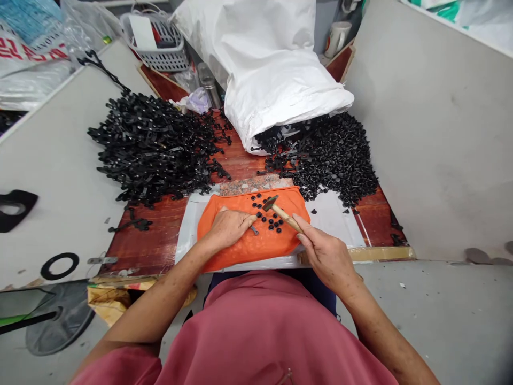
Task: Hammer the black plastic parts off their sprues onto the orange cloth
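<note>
At the left, a heap of black strap-like links lies on the red-brown tabletop. Next, the left hand rests over an orange cloth; its grip is pinched on 1 small dark link, which projects below the fingertips. A speckled stone slab adjoins the far edge of the cloth. Centrally, black round caps lie scattered on the cloth. Behind, a white woven sack opens toward the tabletop. Above the caps is the head of 1 hammer, near the left fingertips; contact cannot be determined. The right hand has its grip wrapped around the wooden handle's end. Farther right, a heap of small black parts adjoins the sack mouth.
</note>
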Available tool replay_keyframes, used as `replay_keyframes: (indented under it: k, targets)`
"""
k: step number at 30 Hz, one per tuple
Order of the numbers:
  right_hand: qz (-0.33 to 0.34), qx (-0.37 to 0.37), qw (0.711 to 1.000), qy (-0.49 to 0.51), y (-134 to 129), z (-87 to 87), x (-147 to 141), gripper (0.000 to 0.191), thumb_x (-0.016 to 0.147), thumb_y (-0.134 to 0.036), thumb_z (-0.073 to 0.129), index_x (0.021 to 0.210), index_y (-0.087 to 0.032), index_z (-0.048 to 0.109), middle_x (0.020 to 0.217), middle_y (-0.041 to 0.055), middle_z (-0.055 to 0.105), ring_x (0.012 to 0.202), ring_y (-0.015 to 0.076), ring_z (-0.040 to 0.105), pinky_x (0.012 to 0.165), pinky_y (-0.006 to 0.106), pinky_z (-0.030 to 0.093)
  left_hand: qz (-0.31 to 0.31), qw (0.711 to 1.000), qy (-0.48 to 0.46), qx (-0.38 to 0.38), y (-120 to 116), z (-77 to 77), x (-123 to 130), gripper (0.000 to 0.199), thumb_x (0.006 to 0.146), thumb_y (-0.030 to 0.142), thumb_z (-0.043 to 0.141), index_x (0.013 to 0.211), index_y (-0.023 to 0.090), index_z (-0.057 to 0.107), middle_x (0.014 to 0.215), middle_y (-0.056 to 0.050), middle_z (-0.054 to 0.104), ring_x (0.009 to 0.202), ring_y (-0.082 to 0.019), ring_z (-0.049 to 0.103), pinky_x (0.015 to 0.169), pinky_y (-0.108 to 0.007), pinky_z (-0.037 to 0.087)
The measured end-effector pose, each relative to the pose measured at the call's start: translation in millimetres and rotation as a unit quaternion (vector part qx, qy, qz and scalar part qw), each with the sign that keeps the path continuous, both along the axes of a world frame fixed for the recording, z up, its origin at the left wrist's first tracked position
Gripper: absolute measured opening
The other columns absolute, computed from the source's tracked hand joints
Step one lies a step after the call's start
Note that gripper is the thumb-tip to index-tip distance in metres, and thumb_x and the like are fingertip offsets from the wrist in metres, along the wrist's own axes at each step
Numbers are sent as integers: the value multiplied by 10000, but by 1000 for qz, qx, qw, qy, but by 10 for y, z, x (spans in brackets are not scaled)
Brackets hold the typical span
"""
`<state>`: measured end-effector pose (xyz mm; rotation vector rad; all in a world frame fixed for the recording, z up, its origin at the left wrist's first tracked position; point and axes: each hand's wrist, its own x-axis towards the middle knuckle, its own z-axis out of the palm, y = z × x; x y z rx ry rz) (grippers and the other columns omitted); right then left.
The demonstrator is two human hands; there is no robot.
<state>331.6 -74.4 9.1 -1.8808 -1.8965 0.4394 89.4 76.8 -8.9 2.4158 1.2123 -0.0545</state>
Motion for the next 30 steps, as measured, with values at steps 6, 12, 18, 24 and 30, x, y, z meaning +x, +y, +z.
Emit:
replay_keyframes:
  k: [6,12,18,24,30]
  targets:
    - [14,1,999,-43,38,102,-30,499,1076,-302,426,1574,-314,444,1100,47,783,885,221,752,733,313,560,-5,1000,-2,7,27,-27,-28,577,1064,469,345,712,209,721,877,-48,799,840,-221,690,783,-339,326]
    - [8,20,998,-57,43,55,-96,510,1083,-315,406,1592,-313,419,1089,67,773,849,208,737,742,298,558,-13,1000,1,5,37,-18,-20,551,1058,463,359,756,216,747,908,-58,807,852,-231,695,794,-342,346]
    - [10,-11,996,-91,95,-33,-150,522,1071,-297,399,1592,-307,428,976,69,768,768,200,723,688,278,546,-5,1000,-6,11,30,-46,-32,546,1046,471,375,733,219,744,874,-69,804,831,-234,693,824,-353,368]
    - [29,-59,986,-154,139,-3,-164,529,1055,-278,429,1583,-322,440,895,54,763,670,199,704,596,271,500,-5,1000,22,12,23,-24,-15,528,1047,437,369,774,217,764,909,-80,808,856,-246,697,838,-370,372]
    - [16,-68,986,-150,184,-26,-205,520,1053,-295,436,1571,-322,462,857,52,768,667,213,713,604,280,503,2,1000,23,6,14,-26,-17,520,1040,439,367,793,208,762,918,-90,801,871,-253,695,880,-386,382]
